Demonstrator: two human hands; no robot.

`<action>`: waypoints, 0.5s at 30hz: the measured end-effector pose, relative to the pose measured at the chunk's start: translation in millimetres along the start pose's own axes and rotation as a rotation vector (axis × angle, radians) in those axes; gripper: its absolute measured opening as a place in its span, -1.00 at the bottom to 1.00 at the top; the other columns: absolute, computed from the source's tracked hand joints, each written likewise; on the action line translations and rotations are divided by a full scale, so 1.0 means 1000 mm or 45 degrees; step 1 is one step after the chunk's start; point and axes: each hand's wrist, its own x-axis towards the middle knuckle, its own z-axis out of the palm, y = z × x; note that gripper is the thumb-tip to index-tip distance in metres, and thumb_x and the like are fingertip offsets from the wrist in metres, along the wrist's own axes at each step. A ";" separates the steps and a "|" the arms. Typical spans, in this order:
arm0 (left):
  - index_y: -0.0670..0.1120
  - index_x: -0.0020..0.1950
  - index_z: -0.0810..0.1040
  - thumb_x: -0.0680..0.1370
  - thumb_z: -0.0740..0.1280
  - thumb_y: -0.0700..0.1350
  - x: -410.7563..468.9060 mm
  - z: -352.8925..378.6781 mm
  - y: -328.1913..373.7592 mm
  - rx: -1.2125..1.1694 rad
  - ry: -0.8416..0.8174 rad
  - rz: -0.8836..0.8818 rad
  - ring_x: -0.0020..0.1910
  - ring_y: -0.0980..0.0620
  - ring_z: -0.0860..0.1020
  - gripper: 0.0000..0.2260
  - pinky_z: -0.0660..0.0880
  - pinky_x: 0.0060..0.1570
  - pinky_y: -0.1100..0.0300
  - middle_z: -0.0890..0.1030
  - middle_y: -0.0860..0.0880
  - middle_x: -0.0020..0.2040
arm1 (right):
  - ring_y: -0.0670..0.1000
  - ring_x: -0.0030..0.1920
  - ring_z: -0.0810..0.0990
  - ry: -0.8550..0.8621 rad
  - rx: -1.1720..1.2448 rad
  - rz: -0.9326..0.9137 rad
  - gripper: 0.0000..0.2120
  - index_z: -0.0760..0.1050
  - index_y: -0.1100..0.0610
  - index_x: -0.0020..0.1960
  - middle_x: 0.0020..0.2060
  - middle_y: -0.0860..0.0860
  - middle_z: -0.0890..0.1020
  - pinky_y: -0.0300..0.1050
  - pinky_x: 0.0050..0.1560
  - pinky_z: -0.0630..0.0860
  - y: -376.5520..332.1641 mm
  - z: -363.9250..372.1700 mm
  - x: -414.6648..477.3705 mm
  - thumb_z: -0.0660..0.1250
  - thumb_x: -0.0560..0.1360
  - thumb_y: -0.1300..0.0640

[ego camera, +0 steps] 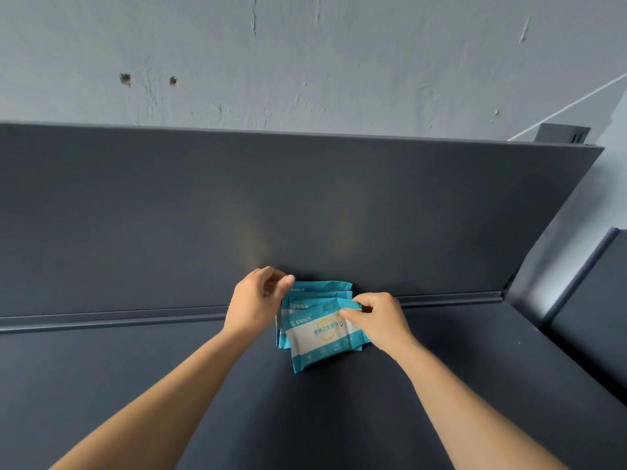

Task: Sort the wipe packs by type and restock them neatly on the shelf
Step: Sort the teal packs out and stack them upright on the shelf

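Observation:
Several teal and white wipe packs (317,293) lie in an overlapping pile on the dark grey shelf (135,368), close to its back panel. The front pack (322,337) lies on top, turned slightly askew. My right hand (380,320) pinches that pack's upper right corner between thumb and fingers. My left hand (254,300) sits at the pile's left side with fingers curled, its thumb tip at the top left corner of the rear packs. Whether the left fingers grip a pack is hidden behind the hand.
The shelf's upright back panel (305,205) rises right behind the packs, with a ridge along its base. A second dark shelf unit (583,300) adjoins on the right. A rough grey wall (305,56) stands above.

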 end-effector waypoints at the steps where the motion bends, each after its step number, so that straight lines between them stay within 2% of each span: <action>1: -0.04 0.05 0.53 0.41 0.44 0.21 -0.004 0.000 -0.002 -0.061 -0.051 -0.059 -0.04 0.11 0.56 -0.61 0.52 -0.03 0.18 0.58 0.05 -0.04 | -0.04 -0.41 0.27 0.015 0.002 0.007 -0.69 0.54 0.29 -0.24 -0.44 0.03 0.39 -0.12 -0.38 0.19 0.001 0.002 0.001 0.47 0.40 0.03; 3: 0.00 0.21 0.40 0.13 0.52 0.37 -0.011 0.001 -0.007 -0.184 -0.244 -0.144 0.10 0.13 0.51 -0.21 0.52 0.08 0.14 0.49 0.08 0.11 | -0.04 -0.39 0.32 0.033 0.005 0.011 -0.71 0.54 0.25 -0.26 -0.42 0.06 0.45 -0.11 -0.37 0.24 0.002 0.006 0.002 0.46 0.42 0.02; 4: 0.01 0.32 0.31 0.03 0.54 0.38 -0.015 0.003 -0.011 -0.187 -0.345 -0.165 0.20 0.11 0.46 -0.02 0.50 0.17 0.09 0.42 0.08 0.21 | -0.04 -0.39 0.34 0.037 0.006 0.013 -0.72 0.54 0.24 -0.26 -0.42 0.08 0.48 -0.11 -0.37 0.26 0.003 0.007 0.002 0.45 0.42 0.03; 6: 0.00 0.49 0.10 0.00 0.61 0.26 -0.020 0.007 -0.016 -0.089 -0.487 -0.186 0.32 0.09 0.32 0.19 0.40 0.30 0.08 0.26 0.08 0.33 | -0.08 -0.40 0.40 0.040 0.035 0.017 -0.78 0.56 0.19 -0.27 -0.41 0.05 0.54 -0.14 -0.37 0.30 0.000 0.008 0.000 0.44 0.44 0.06; 7: -0.01 0.52 0.04 0.03 0.63 0.15 -0.022 0.009 -0.018 -0.038 -0.497 -0.182 0.34 0.08 0.29 0.20 0.38 0.30 0.10 0.23 0.07 0.34 | -0.08 -0.39 0.42 0.038 0.057 0.018 -0.80 0.56 0.18 -0.28 -0.41 0.04 0.56 -0.14 -0.36 0.32 0.000 0.008 -0.001 0.44 0.44 0.08; 9: -0.02 0.50 0.06 0.11 0.65 -0.03 -0.023 0.013 -0.022 -0.011 -0.432 -0.166 0.33 0.06 0.31 0.10 0.41 0.25 0.10 0.26 0.04 0.33 | -0.02 -0.36 0.48 0.025 0.084 0.020 -0.80 0.57 0.19 -0.27 -0.37 0.07 0.60 -0.05 -0.35 0.37 0.000 0.008 -0.002 0.43 0.45 0.09; 12: -0.01 0.51 0.04 0.23 0.60 -0.18 -0.026 0.017 -0.020 -0.033 -0.361 -0.165 0.25 0.07 0.34 0.01 0.44 0.18 0.13 0.26 0.01 0.32 | -0.02 -0.18 0.66 -0.067 0.176 0.118 -0.87 0.61 0.05 -0.12 -0.22 -0.05 0.68 0.04 -0.18 0.61 -0.001 0.004 -0.004 0.48 0.40 0.02; 15: 0.03 0.55 -0.05 0.35 0.52 -0.26 -0.032 0.018 -0.015 0.007 -0.325 -0.074 0.19 0.12 0.32 -0.02 0.41 0.04 0.24 0.16 0.04 0.35 | -0.13 0.05 0.59 -0.216 0.210 0.228 -0.44 0.47 -0.07 0.12 0.04 -0.20 0.59 -0.05 0.07 0.58 -0.001 0.004 -0.005 0.61 0.21 -0.09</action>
